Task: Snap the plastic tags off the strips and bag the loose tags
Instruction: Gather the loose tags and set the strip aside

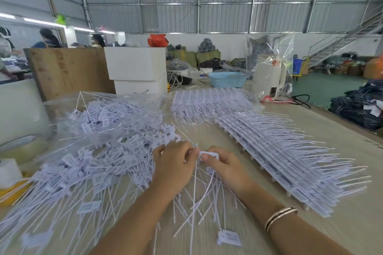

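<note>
My left hand [175, 163] and my right hand [224, 164] meet at the middle of the table. Both pinch the same short white strip of tags [209, 154], whose thin tails hang down toward me between my wrists. A big heap of loose white tags [99, 163] spreads to the left, partly lying on a clear plastic bag [62, 107]. Stacks of whole tag strips [290, 163] lie in a row to the right, tails pointing right. One loose tag [229, 238] rests near my right forearm.
More strips in clear wrap [211, 101] lie at the back. Behind stand white boxes [135, 68], a blue basket [228, 78], a white kettle in plastic [269, 76] and a wooden board [68, 70]. A tape roll [20, 147] sits far left. People work at back left.
</note>
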`<control>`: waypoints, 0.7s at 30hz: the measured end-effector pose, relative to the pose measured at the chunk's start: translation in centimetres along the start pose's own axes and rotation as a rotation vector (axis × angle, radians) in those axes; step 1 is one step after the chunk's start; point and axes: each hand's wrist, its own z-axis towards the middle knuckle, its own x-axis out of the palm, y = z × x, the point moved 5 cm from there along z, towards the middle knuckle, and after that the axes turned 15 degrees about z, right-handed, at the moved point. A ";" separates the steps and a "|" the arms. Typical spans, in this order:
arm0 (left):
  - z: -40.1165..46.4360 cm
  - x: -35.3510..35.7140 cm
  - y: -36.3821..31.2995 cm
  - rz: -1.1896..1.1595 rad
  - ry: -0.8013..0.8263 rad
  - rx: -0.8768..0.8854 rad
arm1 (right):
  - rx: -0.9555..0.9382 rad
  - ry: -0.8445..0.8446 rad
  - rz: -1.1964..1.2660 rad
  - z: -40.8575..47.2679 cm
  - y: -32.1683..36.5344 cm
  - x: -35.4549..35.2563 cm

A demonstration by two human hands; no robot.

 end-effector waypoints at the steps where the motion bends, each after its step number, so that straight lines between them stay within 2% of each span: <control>1: 0.0 0.2 0.0 -0.014 0.013 -0.009 | 0.001 0.008 -0.008 0.0 0.0 0.0; 6: -0.1 1.2 0.5 -0.195 0.155 -0.075 | -0.048 0.005 -0.064 -0.2 0.5 0.1; 14: -0.2 2.0 1.0 -0.549 0.336 -0.280 | -0.306 -0.073 -0.441 -0.5 1.6 0.5; 18: 0.3 1.5 2.7 -0.790 0.250 -0.507 | -0.402 -0.188 -0.402 -0.7 2.4 -0.1; 21: 0.4 1.1 3.1 -0.739 0.193 -0.498 | -0.225 -0.160 -0.322 -0.6 1.5 -0.6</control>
